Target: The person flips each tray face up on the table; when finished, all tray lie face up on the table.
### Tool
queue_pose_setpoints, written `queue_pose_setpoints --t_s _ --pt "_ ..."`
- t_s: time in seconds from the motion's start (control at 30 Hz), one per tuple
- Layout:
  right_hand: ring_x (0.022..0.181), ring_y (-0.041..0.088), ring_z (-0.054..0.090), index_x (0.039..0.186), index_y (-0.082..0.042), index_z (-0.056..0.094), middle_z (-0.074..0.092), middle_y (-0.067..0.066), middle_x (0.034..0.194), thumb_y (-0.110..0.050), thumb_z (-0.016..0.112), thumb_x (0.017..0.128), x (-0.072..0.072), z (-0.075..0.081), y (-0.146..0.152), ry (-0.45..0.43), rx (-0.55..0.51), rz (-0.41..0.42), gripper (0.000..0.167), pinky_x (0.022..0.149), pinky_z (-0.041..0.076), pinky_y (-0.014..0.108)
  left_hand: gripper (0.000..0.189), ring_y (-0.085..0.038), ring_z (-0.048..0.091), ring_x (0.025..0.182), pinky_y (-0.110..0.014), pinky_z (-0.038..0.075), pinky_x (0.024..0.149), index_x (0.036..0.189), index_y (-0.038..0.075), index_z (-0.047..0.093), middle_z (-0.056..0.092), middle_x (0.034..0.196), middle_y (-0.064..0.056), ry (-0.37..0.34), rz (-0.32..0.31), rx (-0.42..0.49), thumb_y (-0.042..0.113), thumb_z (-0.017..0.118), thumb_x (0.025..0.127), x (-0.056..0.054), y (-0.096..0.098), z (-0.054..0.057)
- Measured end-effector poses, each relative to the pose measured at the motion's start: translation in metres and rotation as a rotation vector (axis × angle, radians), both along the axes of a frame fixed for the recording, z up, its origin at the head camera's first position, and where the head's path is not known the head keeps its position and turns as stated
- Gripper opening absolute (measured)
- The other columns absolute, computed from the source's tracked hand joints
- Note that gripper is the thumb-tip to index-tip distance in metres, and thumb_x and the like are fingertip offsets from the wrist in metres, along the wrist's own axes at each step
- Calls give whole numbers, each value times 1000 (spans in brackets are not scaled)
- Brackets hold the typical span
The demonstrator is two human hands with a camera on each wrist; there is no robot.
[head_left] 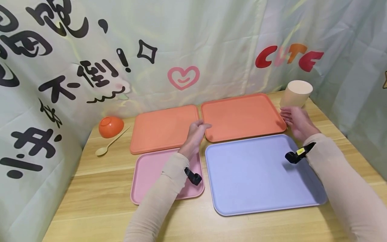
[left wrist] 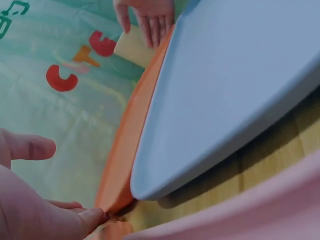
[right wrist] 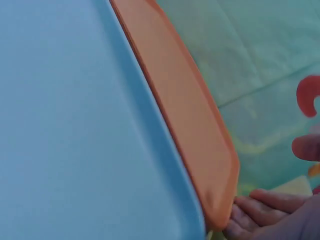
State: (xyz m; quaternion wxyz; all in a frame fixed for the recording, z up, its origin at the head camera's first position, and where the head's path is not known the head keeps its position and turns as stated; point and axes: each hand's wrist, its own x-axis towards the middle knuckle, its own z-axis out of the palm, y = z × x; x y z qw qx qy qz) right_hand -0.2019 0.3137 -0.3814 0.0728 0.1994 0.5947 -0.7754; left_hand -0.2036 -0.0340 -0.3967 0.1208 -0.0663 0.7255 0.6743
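Two orange trays lie side by side at the back of the table. My left hand is at the near left corner of the right orange tray, its fingertips right at that edge and its thumb held apart. Opposite it, my right hand has extended fingers against the tray's right edge, thumb raised. The left orange tray sits just beyond the left hand. Below my left forearm is a smaller pink tray. A large blue tray lies in front of the right orange one.
Behind my right hand stands a cream cup. An orange bowl rests upside down at the back left, next to a wooden spoon. A printed curtain closes off the back and sides of the wooden table.
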Motion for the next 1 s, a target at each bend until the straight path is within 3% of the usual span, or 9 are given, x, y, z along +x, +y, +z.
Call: queue_pose_setpoints --t_s 0.07,0.23,0.33,0.43,0.5,0.63,0.83,1.0 --pt "107 10 50 103 -19 59 56 -11 104 -27 57 102 -1 3 -7 5 111 -6 9 104 40 23 72 -27 31 147 -41 28 120 155 1 36 37 158 -13 22 -12 -27 22 66 93 1 -2 3" --pt "134 27 31 112 -20 46 37 -6 124 -37 60 99 -2 15 -31 22 337 13 26 119 27 42 70 -26 35 146 -37 31 118 155 2 36 39 158 -14 109 -57 -107 25 66 96 6 -14 16" --pt "144 34 24 126 -13 50 36 7 143 -40 59 100 -1 20 -45 34 386 72 39 122 21 48 70 -26 36 145 -36 33 117 156 2 36 39 158 -13 154 -89 -138 30 65 98 11 -29 21" --pt "149 38 20 148 -1 43 25 17 161 -39 55 102 0 24 -59 53 420 156 61 123 18 50 68 -28 38 144 -37 36 115 155 5 37 40 157 -10 192 -108 -181 31 64 99 16 -46 25" --pt "149 40 20 154 3 34 23 20 163 -37 54 103 1 25 -69 71 427 203 68 123 19 51 66 -28 39 143 -38 38 114 155 6 38 41 157 -8 205 -114 -215 31 64 100 20 -59 27" --pt "147 40 25 155 3 32 24 21 163 -35 54 103 3 26 -88 91 428 267 68 122 20 53 64 -30 42 141 -40 40 113 154 6 39 42 156 -10 237 -103 -282 28 65 100 26 -86 30" --pt "141 38 40 155 0 34 33 19 160 -33 64 99 4 25 -121 85 452 332 72 118 30 52 60 -35 42 140 -43 39 114 151 2 43 45 153 -18 260 -23 -353 23 65 99 32 -135 35" --pt "136 33 46 151 0 41 42 17 154 -27 70 95 2 18 -151 115 480 404 68 113 39 47 60 -38 40 141 -45 36 116 151 -3 42 45 152 -22 249 46 -414 20 63 100 28 -181 35"
